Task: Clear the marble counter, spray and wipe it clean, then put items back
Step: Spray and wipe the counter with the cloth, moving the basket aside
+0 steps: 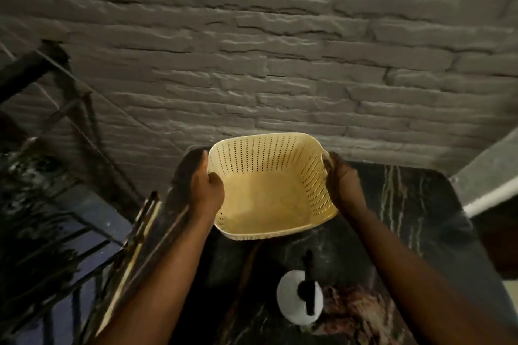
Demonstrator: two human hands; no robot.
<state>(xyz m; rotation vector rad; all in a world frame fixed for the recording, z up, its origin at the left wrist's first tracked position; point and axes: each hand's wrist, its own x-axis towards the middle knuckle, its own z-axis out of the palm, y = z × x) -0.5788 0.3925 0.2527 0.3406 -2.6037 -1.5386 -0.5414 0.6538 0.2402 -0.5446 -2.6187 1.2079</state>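
Dark marble counter (420,204), both hands, left (207,190) & right (343,185), gripping empty cream basket (269,196) w/ perforated sides

Cream perforated basket (269,196), black white-veined marble counter (414,204), grey brick-textured wall (280,50)

both hands grip cream basket (269,199) | above marble counter (420,204)

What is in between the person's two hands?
The cream basket, seen in the head view. The left hand grips one side and the right hand the other, above the dark marble counter.
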